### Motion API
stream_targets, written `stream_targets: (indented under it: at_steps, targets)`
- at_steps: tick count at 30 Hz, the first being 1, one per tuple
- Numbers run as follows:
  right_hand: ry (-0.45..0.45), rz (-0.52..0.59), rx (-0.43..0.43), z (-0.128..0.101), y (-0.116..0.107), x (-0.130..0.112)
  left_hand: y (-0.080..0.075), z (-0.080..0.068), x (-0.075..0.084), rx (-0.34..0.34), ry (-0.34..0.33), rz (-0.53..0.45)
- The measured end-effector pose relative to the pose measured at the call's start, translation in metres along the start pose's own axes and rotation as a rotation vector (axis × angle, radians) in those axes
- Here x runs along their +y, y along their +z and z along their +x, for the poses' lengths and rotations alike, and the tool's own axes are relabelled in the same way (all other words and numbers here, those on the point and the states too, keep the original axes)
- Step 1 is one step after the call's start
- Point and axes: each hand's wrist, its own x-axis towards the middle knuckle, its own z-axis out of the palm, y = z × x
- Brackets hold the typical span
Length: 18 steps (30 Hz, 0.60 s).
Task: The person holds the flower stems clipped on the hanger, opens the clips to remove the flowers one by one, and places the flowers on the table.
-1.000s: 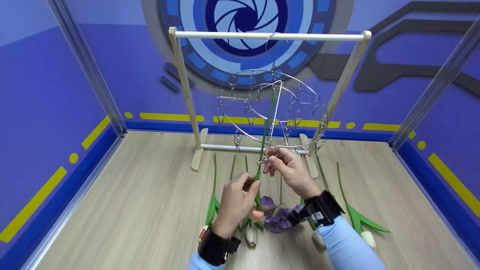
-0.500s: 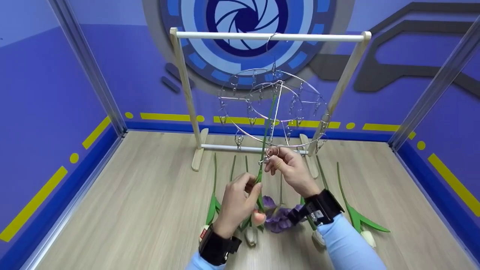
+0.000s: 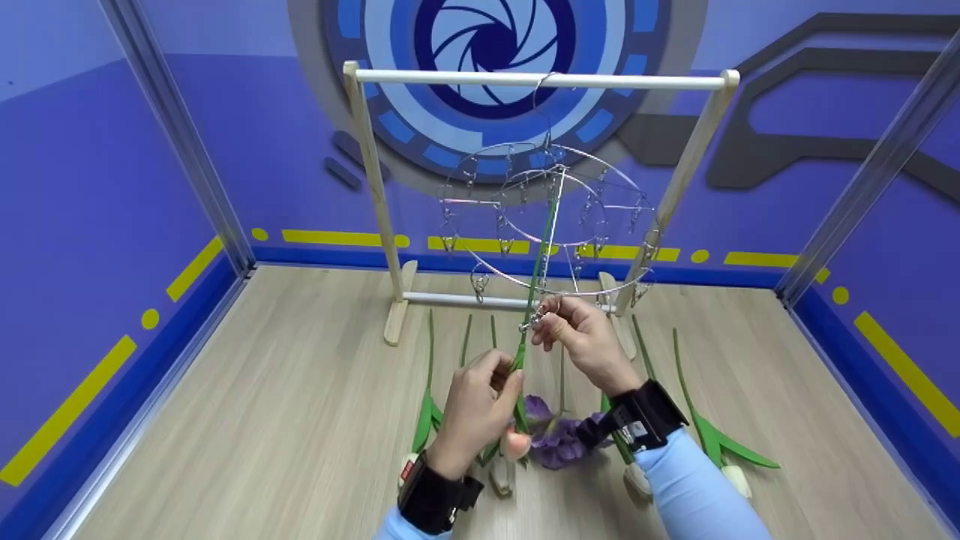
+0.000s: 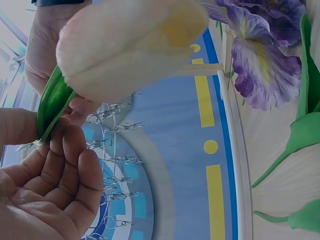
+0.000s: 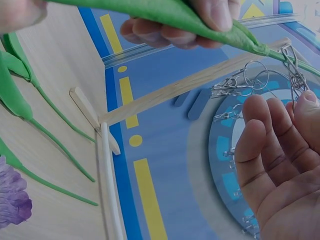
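My left hand (image 3: 480, 401) pinches an artificial tulip at its green leaf base, the stem pointing up. Its pale pink blossom (image 4: 130, 50) hangs down below the fingers in the left wrist view. My right hand (image 3: 589, 341) pinches a metal clip (image 5: 295, 70) between thumb and fingertips, right at the tulip's stem (image 3: 537, 270). In the right wrist view the clip's wires overlap the stem just past the leaves. That clip is near the front of a round wire clip hanger (image 3: 495, 268), whose other clips dangle around it.
A wooden rack (image 3: 480, 77) carries the hanger by a hook on its top bar. On the table (image 3: 300, 420) lie several flowers, among them a purple iris (image 3: 559, 442), a white tulip (image 3: 736, 478) at right and another white tulip (image 3: 502, 476) in front. Blue walls surround the table.
The tulip and my left hand have shifted very slightly right. My right hand keeps its pinch on the clip beside the stem; the head view has tilted a little.
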Motion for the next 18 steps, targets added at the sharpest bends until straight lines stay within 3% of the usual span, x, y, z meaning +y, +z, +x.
stream_targets:
  at_steps: [18]
  targets:
    - [0.024, 0.028, 0.029, 0.0019, -0.0045, -0.0014, -0.0045, 0.0003, 0.0020, 0.002, -0.002, -0.007]
